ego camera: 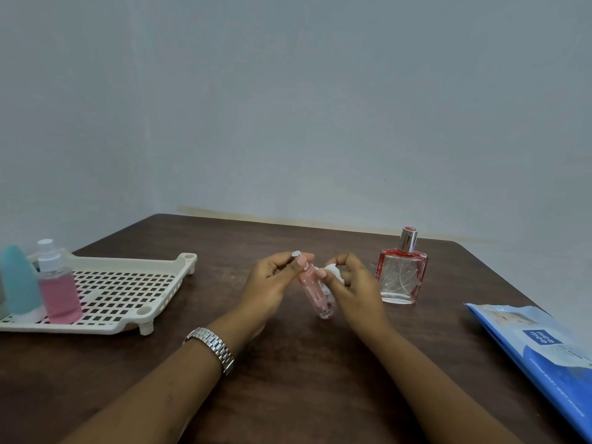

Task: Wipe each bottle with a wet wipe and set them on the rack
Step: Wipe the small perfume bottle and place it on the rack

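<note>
My left hand grips the top of a small pink bottle, held tilted above the table's middle. My right hand presses a crumpled white wet wipe against the bottle's right side. A square glass perfume bottle with red edges and a silver cap stands upright just right of my right hand. On the cream perforated rack at the left stand a pink spray bottle and a teal bottle.
A blue pack of wet wipes lies at the table's right edge. The dark wooden table meets a grey wall at the back. A metal watch sits on my left wrist.
</note>
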### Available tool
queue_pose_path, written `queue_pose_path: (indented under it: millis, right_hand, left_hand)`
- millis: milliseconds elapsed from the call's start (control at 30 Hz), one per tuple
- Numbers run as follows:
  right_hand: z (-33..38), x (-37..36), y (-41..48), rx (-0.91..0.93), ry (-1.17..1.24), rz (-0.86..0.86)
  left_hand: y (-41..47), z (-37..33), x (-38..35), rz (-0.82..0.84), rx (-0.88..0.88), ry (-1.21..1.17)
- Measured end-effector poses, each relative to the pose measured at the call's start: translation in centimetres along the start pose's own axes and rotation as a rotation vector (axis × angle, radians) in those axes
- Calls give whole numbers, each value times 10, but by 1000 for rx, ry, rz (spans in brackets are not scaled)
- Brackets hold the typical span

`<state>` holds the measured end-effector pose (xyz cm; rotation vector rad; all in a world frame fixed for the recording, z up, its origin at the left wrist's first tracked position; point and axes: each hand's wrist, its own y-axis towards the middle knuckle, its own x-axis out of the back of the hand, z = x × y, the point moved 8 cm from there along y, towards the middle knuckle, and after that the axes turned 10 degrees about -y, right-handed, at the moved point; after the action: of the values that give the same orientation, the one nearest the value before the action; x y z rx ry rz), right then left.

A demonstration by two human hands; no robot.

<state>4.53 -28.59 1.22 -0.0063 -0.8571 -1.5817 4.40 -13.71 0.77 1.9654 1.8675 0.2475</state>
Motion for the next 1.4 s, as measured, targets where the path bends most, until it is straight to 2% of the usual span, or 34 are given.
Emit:
queue_pose_path:
  millis: [233,533,767,1033,1333,1400]
  right_hand:
    - [36,-11,-17,163,1,28]
    - [-5,-16,-4,-43,-147,191]
    - [25,-12,-9,67,30,29]
    - [-14,-17,-6,-195,-98,233]
    - [16,-12,-7,-51,267,98]
    - [18,-12,-7,-12,189,133]
  left_hand:
    - [0,-2,2,-3,-58,53]
    - [-1,-6,4,-55,-39,26]
    - [1,-8,-1,8,-31,-35]
    - [0,-8,-6,99,61,-69]
    - [-6,-8,-15,239,95,19]
    - [-5,-7,-16,242,96,27]
